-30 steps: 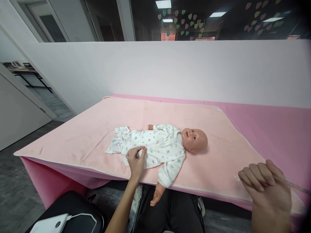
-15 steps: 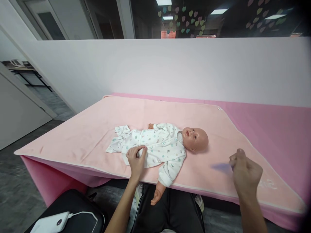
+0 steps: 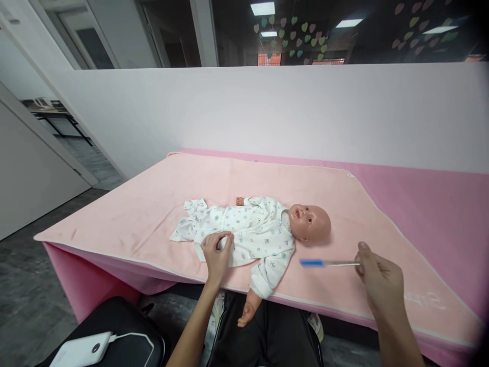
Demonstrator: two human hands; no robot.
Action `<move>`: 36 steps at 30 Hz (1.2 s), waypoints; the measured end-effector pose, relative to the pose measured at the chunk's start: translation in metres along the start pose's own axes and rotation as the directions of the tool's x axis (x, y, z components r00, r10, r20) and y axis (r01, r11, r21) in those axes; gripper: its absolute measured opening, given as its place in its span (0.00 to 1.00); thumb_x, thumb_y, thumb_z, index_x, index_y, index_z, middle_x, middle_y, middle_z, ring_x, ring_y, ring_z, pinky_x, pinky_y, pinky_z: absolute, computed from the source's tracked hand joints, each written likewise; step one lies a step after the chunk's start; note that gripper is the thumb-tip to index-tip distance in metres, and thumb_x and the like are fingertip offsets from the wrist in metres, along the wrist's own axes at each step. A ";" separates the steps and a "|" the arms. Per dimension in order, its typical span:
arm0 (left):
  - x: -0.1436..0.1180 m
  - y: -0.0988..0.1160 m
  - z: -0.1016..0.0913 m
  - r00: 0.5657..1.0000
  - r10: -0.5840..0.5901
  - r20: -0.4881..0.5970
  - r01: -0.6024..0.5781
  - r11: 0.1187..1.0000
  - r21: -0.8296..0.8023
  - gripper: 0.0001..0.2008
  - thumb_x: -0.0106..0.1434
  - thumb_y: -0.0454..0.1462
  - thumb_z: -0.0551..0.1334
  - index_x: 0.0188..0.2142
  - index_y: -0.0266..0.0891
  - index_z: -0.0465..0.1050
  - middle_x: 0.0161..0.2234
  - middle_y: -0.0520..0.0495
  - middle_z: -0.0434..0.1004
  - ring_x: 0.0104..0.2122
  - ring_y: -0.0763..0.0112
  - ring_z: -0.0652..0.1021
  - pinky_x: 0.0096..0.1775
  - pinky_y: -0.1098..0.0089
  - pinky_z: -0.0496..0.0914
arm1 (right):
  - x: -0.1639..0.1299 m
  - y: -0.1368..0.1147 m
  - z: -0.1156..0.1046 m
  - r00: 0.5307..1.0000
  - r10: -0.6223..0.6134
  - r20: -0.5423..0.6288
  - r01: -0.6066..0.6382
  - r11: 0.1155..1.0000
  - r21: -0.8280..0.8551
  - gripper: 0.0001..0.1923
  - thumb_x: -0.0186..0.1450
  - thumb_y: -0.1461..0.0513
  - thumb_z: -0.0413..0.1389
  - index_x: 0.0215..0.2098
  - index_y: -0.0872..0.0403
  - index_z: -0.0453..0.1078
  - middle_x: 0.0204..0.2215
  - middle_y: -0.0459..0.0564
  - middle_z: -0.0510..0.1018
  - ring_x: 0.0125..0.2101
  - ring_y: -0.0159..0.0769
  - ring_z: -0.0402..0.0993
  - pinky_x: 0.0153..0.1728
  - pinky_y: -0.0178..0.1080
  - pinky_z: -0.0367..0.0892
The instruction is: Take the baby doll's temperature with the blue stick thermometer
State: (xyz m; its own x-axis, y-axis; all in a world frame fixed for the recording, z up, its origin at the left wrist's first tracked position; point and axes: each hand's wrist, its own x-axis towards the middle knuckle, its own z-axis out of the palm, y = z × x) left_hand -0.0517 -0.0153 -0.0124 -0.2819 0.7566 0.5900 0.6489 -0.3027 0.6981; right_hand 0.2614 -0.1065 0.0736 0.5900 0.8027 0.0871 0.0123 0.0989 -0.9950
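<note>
Right grip (image 3: 378, 280) around blue-tipped stick (image 3: 328, 263)

The right hand (image 3: 380, 280) shows only its back, so the fingertips pinching the thin blue-tipped stick (image 3: 328, 263) are hidden, and the stick itself is too thin and blurred to tell what it is. The left hand (image 3: 216, 252) covers part of the doll's printed suit (image 3: 248, 232) near the bed's front edge, whether it grips the cloth or only rests cannot be told, and the doll's (image 3: 309, 223) feet are lost inside the suit. The pink bed (image 3: 439, 204) is cut off by the right edge, and the white device (image 3: 82, 349) runs off the bottom edge.
</note>
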 end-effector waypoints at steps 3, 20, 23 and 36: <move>0.000 0.001 -0.001 1.000 -0.006 0.005 0.006 1.000 -0.010 0.07 0.59 0.42 0.60 0.31 0.43 0.73 0.31 0.52 0.76 0.37 0.67 0.73 0.46 0.63 0.60 | -0.002 -0.002 0.000 0.983 0.094 0.160 -0.122 0.978 0.172 0.27 0.61 0.51 0.53 0.13 0.54 0.48 0.11 0.39 0.47 0.13 0.23 0.44 0.15 0.33 0.44; 0.000 0.002 -0.001 1.000 -0.005 0.007 0.005 1.000 -0.020 0.07 0.59 0.42 0.60 0.30 0.44 0.73 0.31 0.52 0.77 0.37 0.66 0.74 0.47 0.63 0.60 | -0.002 -0.001 0.000 0.971 0.103 0.215 -0.144 0.973 0.183 0.26 0.62 0.50 0.52 0.15 0.53 0.47 0.12 0.38 0.47 0.13 0.23 0.43 0.14 0.33 0.44; 0.000 0.002 -0.001 1.000 -0.010 0.011 0.010 1.000 -0.018 0.07 0.59 0.43 0.60 0.30 0.44 0.73 0.31 0.51 0.77 0.38 0.66 0.73 0.47 0.62 0.60 | -0.001 0.000 -0.001 0.987 0.069 0.145 -0.067 0.998 -0.021 0.26 0.60 0.48 0.53 0.14 0.53 0.50 0.12 0.39 0.49 0.14 0.23 0.45 0.15 0.34 0.44; 0.000 0.000 -0.001 1.000 0.001 0.012 -0.001 1.000 -0.016 0.07 0.59 0.43 0.60 0.31 0.43 0.73 0.31 0.51 0.76 0.37 0.65 0.74 0.46 0.62 0.61 | 0.002 0.000 -0.003 0.999 -0.003 0.041 0.011 0.981 -0.194 0.26 0.59 0.47 0.54 0.15 0.54 0.52 0.13 0.40 0.51 0.15 0.24 0.46 0.16 0.34 0.44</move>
State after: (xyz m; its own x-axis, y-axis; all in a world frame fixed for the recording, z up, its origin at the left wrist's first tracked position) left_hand -0.0526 -0.0162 -0.0123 -0.2724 0.7634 0.5856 0.6373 -0.3128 0.7043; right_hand 0.2650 -0.1065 0.0738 0.5563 0.8259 0.0919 0.1753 -0.0085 -0.9845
